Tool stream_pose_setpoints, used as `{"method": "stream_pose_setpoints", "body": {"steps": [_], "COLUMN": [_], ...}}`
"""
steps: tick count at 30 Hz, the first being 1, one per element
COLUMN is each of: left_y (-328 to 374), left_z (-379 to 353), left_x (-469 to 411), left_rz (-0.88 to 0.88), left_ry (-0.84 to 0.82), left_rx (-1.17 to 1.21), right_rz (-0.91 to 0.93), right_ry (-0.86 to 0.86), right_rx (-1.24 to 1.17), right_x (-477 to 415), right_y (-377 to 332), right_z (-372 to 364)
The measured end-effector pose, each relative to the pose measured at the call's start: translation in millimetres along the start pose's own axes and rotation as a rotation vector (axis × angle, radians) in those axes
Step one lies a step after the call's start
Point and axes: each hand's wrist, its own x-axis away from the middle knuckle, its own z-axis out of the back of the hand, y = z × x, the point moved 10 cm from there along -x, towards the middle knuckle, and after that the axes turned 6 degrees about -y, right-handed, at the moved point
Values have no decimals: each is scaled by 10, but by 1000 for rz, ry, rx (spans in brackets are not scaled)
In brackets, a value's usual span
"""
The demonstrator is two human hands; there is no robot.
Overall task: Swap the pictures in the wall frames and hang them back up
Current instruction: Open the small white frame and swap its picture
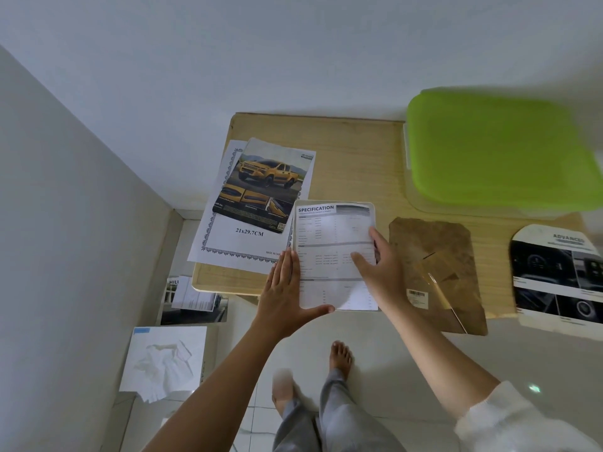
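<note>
The head camera, the only view, looks down on a pale wooden surface (359,158) pushed against a white wall (293,53).

One white frame (332,201) lies at the surface's near edge, with one sheet headed "SPECIFICATION" (326,243) lying in it.

Both hands are at this frame. The left hand (287,288) is flat, its fingers straight and together along the frame's left edge and its thumb spread out beneath the bottom edge; it grips nothing. The right hand (381,265) has thumb and forefinger laid on the sheet by the right edge. Its other fingers are hidden, so I cannot tell whether it grips the frame or only presses.

Left of the frame lie two more papers. One brochure page with a yellow pickup (261,187) sits on top of one white insert sheet (241,246) printed "21x29.7CM" with an ornamental border.

Right of the frame is one brown backing board (437,249), which carries a barcode label and overhangs the near edge. Farther right, one page headed "ADVANCED" (558,282) also overhangs the edge. One green-lidded container (499,151) stands at the back right.

On the tiled floor (408,353) are one tissue box (166,360) and a small pile of further brochures (192,301), too overlapped to count. Two bare feet show below.
</note>
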Motion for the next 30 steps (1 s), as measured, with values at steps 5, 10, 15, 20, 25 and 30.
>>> {"method": "stream_pose_setpoints", "body": {"steps": [5, 10, 15, 20, 25, 30], "left_y": [-11, -14, -22, 2, 76, 352], "left_z": [-16, -6, 41, 116, 319, 551], "left_x": [-17, -26, -17, -11, 38, -1], "left_rz": [4, -9, 13, 45, 57, -18], "left_ry": [-27, -41, -52, -33, 79, 200], "left_rx": [-2, 18, 80, 201, 460, 752], "right_rz": [-30, -71, -78, -5, 96, 142], "right_ry": [-6, -197, -183, -167, -151, -116], "right_rx": [-118, -216, -241, -244, -286, -369], "right_x": [205, 245, 275, 350, 417, 522], "right_y": [115, 145, 88, -111, -414, -556], "right_z": [-31, -181, -142, -131, -27, 297]}}
